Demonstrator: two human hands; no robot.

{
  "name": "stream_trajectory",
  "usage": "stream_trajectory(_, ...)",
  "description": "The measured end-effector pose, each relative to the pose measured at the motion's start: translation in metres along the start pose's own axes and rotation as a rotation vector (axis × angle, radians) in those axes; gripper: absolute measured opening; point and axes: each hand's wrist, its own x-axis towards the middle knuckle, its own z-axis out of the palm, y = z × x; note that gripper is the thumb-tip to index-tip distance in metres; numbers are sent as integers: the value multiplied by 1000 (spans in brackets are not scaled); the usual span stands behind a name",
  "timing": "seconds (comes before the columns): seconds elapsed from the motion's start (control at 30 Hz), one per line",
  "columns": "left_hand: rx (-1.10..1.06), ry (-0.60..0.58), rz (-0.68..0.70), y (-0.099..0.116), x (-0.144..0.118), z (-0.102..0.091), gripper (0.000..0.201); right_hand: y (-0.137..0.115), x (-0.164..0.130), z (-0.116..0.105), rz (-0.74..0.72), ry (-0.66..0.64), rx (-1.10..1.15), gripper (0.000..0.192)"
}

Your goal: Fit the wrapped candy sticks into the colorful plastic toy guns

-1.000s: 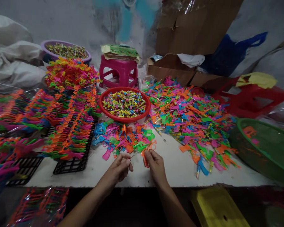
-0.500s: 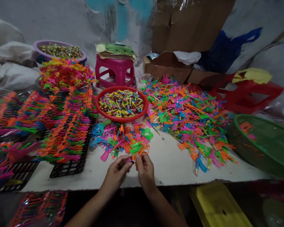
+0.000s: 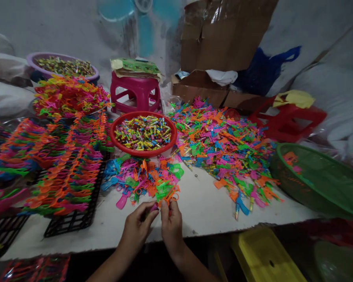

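My left hand (image 3: 137, 228) pinches a small purple-pink piece (image 3: 154, 206) between thumb and fingertips. Close beside it, my right hand (image 3: 172, 228) is closed on an orange plastic piece (image 3: 171, 195), partly covered by the fingers. The two pieces are near each other but seem apart. Just beyond my fingertips lies a heap of small coloured plastic toy parts (image 3: 132, 181), some with rings. Behind that heap, a red basin (image 3: 144, 153) holds many small shiny tubes (image 3: 141, 132) in yellow, pink and blue wrapping.
A large pile of coloured toy pieces (image 3: 220, 141) spreads on the right, beside a green basket (image 3: 317, 192). Black racks (image 3: 76, 221) with rows of toys stand on the left. Behind are a pink stool (image 3: 135, 92), cardboard boxes (image 3: 217, 43) and a purple basin (image 3: 32, 58).
The view has shifted, so most things on the table sit lower and further left. Both hands keep hold of their pieces, which stay close together.
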Motion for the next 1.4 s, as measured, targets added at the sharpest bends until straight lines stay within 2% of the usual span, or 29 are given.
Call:
stream_trajectory(0.1,85,-26,81,-5,2,0,25,3,-4,7,-13,64,-17,21)
stream_trajectory(0.2,164,-83,103,-14,9,0,29,-4,22,3,11,-32,-16,22)
stream_trajectory(0.27,259,-69,129,-24,13,0,34,-16,66,-16,47,-142,-51,27)
stream_trajectory(0.3,328,-27,167,-32,15,-1,36,-23,95,-30,54,-139,-64,28)
stream_trajectory(0.37,505,111,295,-49,18,-5,38,-40,159,-67,33,-42,-69,30)
stream_trajectory(0.43,678,202,433,-67,20,-11,40,-54,219,-103,13,55,-76,38)
stream_trajectory(0.5,858,277,471,-83,22,-15,40,-63,264,-125,3,87,-116,42)
stream_trajectory(0.53,938,313,457,-89,24,-16,40,-65,278,-127,-5,82,-148,41)
stream_trajectory(0.57,1001,335,444,-93,25,-16,41,-64,287,-123,-20,62,-186,39)
stream_trajectory(0.63,1084,321,439,-97,28,-14,43,-59,294,-98,-72,-8,-270,34)
stream_trajectory(0.73,1143,248,489,-98,32,-10,45,-47,293,-38,-193,-146,-405,36)
stream_trajectory(0.87,1214,254,546,-99,36,-11,49,-39,296,33,-319,-312,-594,46)
stream_trajectory(1.0,1262,228,577,-97,41,-13,58,-33,300,71,-326,-417,-764,43)
stream_trajectory(1.07,1259,219,567,-93,44,-13,60,-30,301,78,-332,-435,-803,40)
stream_trajectory(1.17,1231,223,556,-86,47,-13,55,-29,303,75,-358,-432,-775,36)
stream_trajectory(1.27,1197,227,537,-83,48,-11,50,-36,311,58,-364,-366,-675,25)
stream_trajectory(1.4,1160,239,538,-84,49,-10,46,-52,309,24,-327,-255,-488,17)
